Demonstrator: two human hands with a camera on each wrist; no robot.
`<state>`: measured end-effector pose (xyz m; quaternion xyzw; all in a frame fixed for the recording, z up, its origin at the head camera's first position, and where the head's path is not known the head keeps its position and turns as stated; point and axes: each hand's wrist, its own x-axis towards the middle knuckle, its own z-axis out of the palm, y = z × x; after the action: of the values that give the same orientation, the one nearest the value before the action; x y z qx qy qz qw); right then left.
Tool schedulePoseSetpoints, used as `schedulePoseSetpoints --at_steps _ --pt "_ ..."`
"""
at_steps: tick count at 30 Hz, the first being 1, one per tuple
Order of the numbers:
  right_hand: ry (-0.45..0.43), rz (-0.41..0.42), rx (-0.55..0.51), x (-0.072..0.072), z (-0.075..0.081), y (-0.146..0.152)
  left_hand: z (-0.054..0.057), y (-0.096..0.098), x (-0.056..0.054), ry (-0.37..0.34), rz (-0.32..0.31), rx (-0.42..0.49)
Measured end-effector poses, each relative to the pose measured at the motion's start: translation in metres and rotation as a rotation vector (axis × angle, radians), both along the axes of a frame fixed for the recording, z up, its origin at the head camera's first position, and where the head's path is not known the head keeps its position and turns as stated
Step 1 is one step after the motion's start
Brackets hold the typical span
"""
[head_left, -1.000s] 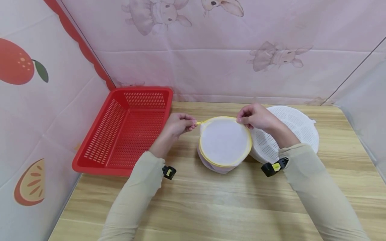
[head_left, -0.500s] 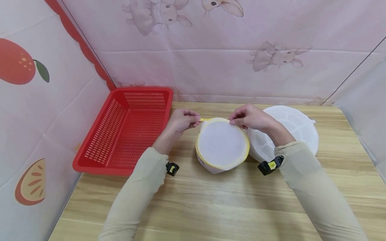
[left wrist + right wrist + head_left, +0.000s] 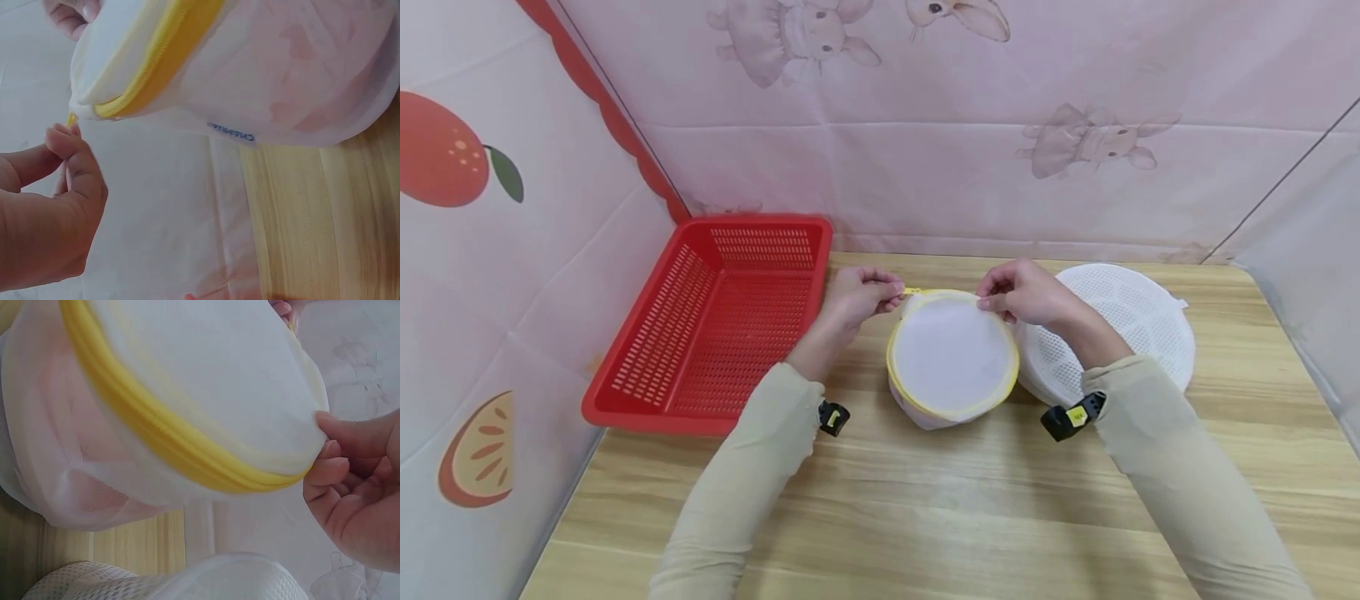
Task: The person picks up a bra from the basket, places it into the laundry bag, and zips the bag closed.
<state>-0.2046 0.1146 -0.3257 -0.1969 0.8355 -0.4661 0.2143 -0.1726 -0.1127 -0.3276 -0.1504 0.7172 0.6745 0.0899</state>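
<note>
A round white mesh laundry bag with a yellow zipper rim stands on the wooden table between the hands. Something pinkish shows through its side in the left wrist view, too blurred by the mesh to name. My left hand pinches the yellow zipper pull at the bag's back left. With thumb and fingertips, my right hand grips the bag's rim at the back right, as the laundry bag shows in the right wrist view. The zipper looks closed along the visible front side.
At the left stands a red slotted plastic basket. A second white mesh bag, round and coarser, lies right of the first, partly under the right forearm. A pink printed curtain borders the table's back edge.
Both hands and the laundry bag's top have shifted slightly; the left hand has moved right and away from the person, still pinching the pull. My right hand has moved a little left.
</note>
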Motion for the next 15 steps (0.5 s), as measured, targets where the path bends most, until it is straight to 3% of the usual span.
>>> schedulePoseSetpoints --at_steps 4,11,15 --pt "0.012 -0.008 -0.004 0.001 -0.001 0.001 -0.003 0.001 0.0 0.002 -0.01 -0.019" --pt "-0.003 -0.047 -0.047 0.003 -0.004 0.008 -0.014 -0.003 0.006 -0.062 -0.048 -0.134" --pt "-0.037 -0.095 -0.04 0.007 -0.005 0.013 -0.02 -0.008 0.012 -0.081 -0.077 -0.132"
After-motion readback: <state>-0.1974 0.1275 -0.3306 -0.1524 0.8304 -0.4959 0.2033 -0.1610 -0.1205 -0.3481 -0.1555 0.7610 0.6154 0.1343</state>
